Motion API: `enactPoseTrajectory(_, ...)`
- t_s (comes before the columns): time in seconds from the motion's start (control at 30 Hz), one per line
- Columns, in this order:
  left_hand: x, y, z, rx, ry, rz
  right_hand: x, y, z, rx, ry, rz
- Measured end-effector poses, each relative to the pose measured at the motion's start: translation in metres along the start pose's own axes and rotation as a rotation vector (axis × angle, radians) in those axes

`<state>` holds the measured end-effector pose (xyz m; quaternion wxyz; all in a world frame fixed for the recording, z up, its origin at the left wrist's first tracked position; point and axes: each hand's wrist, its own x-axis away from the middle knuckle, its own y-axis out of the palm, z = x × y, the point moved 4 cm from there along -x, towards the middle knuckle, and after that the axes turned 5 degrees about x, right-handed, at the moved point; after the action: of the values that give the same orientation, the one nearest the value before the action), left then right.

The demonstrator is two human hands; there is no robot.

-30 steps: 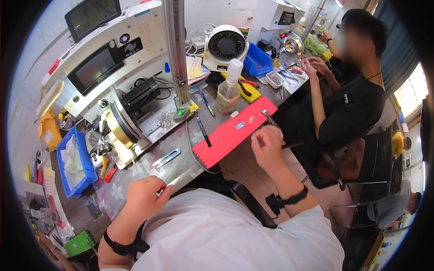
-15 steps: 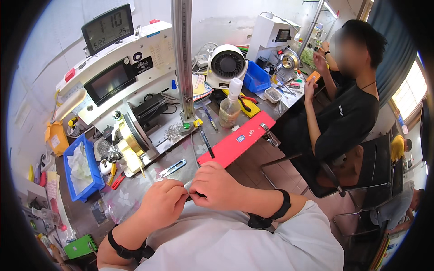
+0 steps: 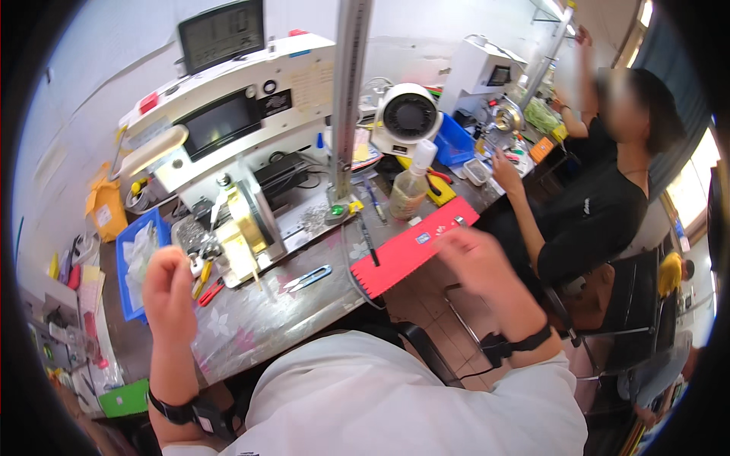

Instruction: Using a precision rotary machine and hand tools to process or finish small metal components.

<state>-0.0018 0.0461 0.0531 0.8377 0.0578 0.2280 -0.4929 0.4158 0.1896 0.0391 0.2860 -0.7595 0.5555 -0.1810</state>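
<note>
We see the red board (image 3: 399, 254) lying along the near edge of the table (image 3: 277, 323), just beyond and to the left of the right hand (image 3: 479, 262), which shows in front of the board's right end. A small metal clip (image 3: 459, 221) sits just past that hand's fingertips. Both hands have their fingers bent inward, but they are blurred, so we cannot tell whether either is closed on anything. The left hand (image 3: 169, 292) is raised, with the blue tray (image 3: 124, 277) behind it and to its left. Just right of that hand we find red-handled pliers (image 3: 211, 294); farther right, between the hands, lie blue-handled snips (image 3: 315, 276). Beyond the left hand and to its right stands a machine with a golden wheel (image 3: 249, 228). Beyond the right hand we see a white-capped bottle (image 3: 408, 196) and, farther off, a white fan (image 3: 411, 116).
</note>
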Motion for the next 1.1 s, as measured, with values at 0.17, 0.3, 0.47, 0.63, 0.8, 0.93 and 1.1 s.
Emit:
enactPoseTrajectory(0.17, -0.004, 0.032, 0.014, -0.044, 0.150, -0.147, -0.010, -0.030, -0.015, 0.651, -0.364, 0.099)
enactPoseTrajectory(0.3, 0.001, 0.082, 0.054, -0.155, 0.325, -0.345, -0.003, 0.005, -0.093, 0.405, -0.571, 0.006)
enactPoseTrajectory(0.47, 0.010, 0.099, 0.066, -0.110, 0.282, -0.353, 0.008, 0.051, -0.160, 0.280, -1.013, 0.130)
enactPoseTrajectory(0.63, 0.015, 0.098, 0.062, -0.093, 0.270, -0.373, 0.004, 0.073, -0.159, 0.240, -1.053, 0.128)
enactPoseTrajectory(0.8, 0.016, 0.101, 0.054, -0.073, 0.279, -0.380, 0.004, 0.082, -0.153, 0.251, -1.031, 0.123)
enactPoseTrajectory(0.93, 0.016, 0.102, 0.050, -0.094, 0.330, -0.385, 0.002, 0.079, -0.151, 0.244, -1.002, 0.064)
enactPoseTrajectory(1.1, 0.014, 0.092, 0.049, -0.108, 0.149, -0.432, -0.028, 0.005, -0.185, 0.502, -0.980, 0.188)
